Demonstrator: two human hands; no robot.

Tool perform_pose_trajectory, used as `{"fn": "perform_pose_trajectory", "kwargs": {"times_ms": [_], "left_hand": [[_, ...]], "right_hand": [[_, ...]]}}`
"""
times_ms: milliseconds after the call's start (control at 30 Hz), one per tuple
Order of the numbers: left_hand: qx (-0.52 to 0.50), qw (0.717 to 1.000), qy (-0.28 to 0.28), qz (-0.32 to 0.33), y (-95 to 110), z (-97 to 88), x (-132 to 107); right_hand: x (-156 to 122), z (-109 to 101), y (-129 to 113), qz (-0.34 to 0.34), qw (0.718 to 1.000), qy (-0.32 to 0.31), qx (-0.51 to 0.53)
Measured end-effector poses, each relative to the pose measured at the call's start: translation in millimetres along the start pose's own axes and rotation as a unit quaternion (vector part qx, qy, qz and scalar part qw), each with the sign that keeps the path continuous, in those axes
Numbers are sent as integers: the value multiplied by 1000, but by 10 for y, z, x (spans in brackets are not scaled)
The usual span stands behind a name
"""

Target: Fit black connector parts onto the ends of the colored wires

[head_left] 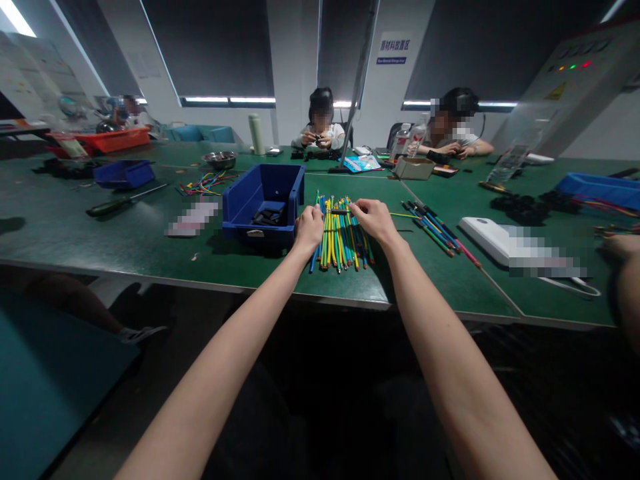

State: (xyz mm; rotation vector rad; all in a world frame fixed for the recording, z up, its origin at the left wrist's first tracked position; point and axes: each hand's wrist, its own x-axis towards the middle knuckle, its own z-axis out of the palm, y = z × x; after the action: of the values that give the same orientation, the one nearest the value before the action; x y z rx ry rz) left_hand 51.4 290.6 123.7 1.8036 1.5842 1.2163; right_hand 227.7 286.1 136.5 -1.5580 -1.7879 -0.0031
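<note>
A yellow-green wire (404, 215) runs crosswise between my hands, with a short dark sleeve (341, 212) around its left part. My right hand (374, 220) is closed, pinching it just right of the sleeve. At the wire's left end, the fingers of my left hand (310, 227) are pressed together; the tip between them is mostly hidden. Beneath both hands lies a row of cut yellow, green and blue wires (340, 250) with metal ends. Close to my left hand stands a blue bin (235, 210), holding black pieces (270, 215).
More wires with dark sleeves (433, 227) lie to the right, near a white power bank (483, 240). Leftward are a screwdriver (113, 205), a small blue tray (124, 175) and loose thin wires (205, 185). People (323, 130) sit across the green table (240, 273).
</note>
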Motion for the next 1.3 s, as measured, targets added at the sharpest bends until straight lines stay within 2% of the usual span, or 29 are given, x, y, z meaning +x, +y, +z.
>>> {"fn": "perform_pose_trajectory", "kwargs": {"times_ms": [233,533,733,1300], "left_hand": [[9,1000,-12,10,-2,2,-5],[21,1000,-5,18,11,-16,-28],[16,1000,-10,14,-3,0,-15],[24,999,-14,19,-6,-7,-23]], "right_hand": [[-2,6,-17,-9,1000,-5,5],[26,41,32,-42,996,-59,45],[22,76,91,-62,997,-38,41],[33,58,76,-51,997,-50,38]]}}
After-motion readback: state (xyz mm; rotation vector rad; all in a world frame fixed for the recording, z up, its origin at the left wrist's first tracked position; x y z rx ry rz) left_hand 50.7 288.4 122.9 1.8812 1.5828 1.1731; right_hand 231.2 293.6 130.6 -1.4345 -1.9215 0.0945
